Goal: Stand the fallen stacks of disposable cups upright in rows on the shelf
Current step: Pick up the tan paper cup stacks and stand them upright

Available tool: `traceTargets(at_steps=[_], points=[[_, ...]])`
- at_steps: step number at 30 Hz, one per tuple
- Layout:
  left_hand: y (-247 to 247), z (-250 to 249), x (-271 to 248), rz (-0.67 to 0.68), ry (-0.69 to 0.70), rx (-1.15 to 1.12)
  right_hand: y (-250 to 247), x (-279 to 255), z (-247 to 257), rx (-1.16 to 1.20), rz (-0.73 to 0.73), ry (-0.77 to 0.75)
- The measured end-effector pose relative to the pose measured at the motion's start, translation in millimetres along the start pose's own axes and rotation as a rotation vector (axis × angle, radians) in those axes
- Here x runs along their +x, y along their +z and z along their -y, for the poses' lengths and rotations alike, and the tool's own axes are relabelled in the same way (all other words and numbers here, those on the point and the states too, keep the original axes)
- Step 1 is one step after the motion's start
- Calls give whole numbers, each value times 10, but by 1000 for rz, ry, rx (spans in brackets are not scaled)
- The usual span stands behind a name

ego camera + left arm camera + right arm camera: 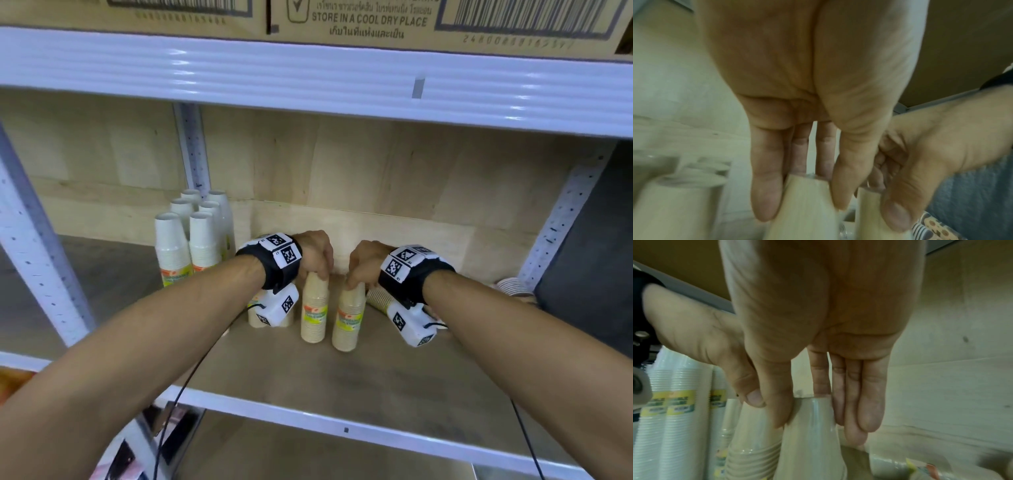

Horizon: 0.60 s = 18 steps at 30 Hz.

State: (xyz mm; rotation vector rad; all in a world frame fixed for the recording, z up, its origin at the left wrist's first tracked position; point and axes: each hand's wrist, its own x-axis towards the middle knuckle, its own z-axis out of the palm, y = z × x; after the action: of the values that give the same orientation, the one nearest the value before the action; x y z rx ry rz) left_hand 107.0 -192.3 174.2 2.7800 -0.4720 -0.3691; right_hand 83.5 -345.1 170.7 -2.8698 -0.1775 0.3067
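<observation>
Two beige cup stacks stand upright side by side mid-shelf. My left hand (320, 274) grips the top of the left beige stack (314, 308) from above. In the left wrist view, that hand (803, 194) pinches the stack's top (807, 211) between thumb and fingers. My right hand (352, 282) holds the top of the right beige stack (348, 318) the same way. The right wrist view shows that hand (818, 423) clasping that stack (812, 443). A third beige stack (255, 320) stands partly hidden behind my left wrist camera.
Several white cup stacks (188, 240) stand upright in rows at the back left. A fallen ribbed stack (376, 296) lies right of my right hand. Another fallen stack (513, 286) lies by the right upright post (561, 219). Cardboard boxes (359, 20) sit on the shelf above.
</observation>
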Motion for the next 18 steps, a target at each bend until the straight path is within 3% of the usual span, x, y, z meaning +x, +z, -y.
traceTargets(at_steps=[4,18], points=[[-109,188,-185,46,-78,16,55,52,277,23,45,-66],[-205,874,-568,-65,-221,-37,260,146,1002,26,87,-276]])
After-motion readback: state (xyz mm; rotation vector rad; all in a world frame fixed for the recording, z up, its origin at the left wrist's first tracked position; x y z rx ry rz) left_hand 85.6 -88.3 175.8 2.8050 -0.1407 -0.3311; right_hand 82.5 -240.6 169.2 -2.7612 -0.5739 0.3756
